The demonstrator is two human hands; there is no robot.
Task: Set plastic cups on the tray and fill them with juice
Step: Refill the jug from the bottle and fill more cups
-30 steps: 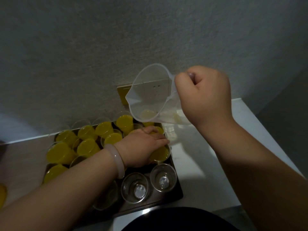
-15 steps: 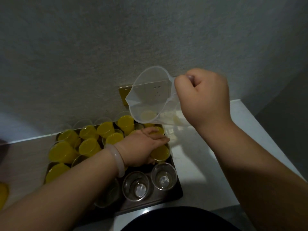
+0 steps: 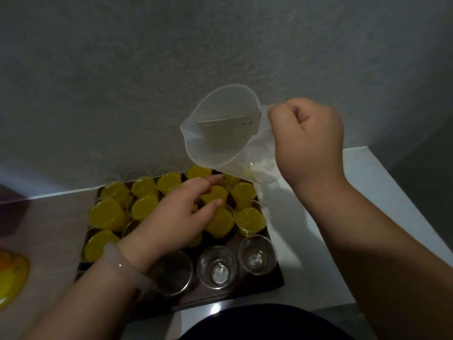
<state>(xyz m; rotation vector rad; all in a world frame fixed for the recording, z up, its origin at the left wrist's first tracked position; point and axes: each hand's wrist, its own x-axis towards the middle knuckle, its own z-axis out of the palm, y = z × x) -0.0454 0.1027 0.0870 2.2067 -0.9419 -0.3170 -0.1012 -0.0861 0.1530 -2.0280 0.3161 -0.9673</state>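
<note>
**Over the tray's upper right corner, a tipped jug**

At centre right the right hand (image 3: 306,141) is clenched round the handle of the clear jug (image 3: 220,133), which tilts spout-down. Marks seen through its wall are too faint to read. Lower, mid-frame, the left hand (image 3: 176,219) lies over the dark tray (image 3: 245,293), forefinger and thumb flanking one filled cup (image 3: 213,193); whether it grips cannot be told. Three empty cups (image 3: 217,268) stand along the tray's lower edge.
</note>
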